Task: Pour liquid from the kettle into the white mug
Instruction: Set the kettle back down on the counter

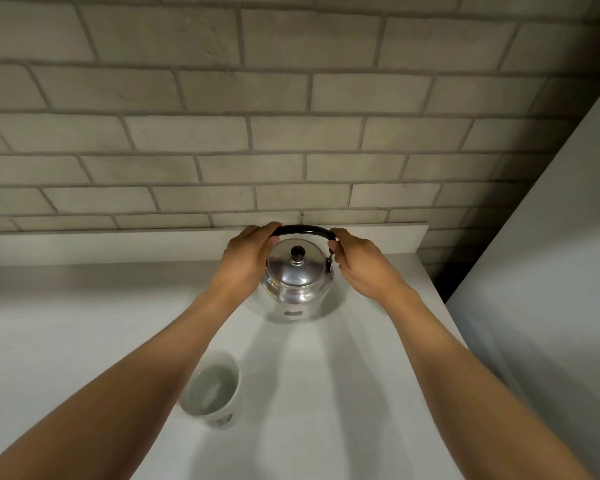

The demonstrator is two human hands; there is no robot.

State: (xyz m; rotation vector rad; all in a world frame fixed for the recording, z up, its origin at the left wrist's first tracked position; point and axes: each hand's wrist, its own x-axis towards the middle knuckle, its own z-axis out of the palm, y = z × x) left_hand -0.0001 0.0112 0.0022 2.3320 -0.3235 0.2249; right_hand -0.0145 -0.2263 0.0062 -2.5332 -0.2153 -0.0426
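A shiny steel kettle with a black knob on its lid stands upright on the white counter, close to the back wall. Its black handle arches over the far side. My left hand curls around the handle's left end and lies against the kettle's side. My right hand grips the handle's right end by the hinge. A white mug holding clear liquid stands nearer to me, partly hidden under my left forearm.
A grey brick-pattern wall rises behind the counter's low white upstand. A tall white panel closes off the right side, with a dark gap between it and the counter edge.
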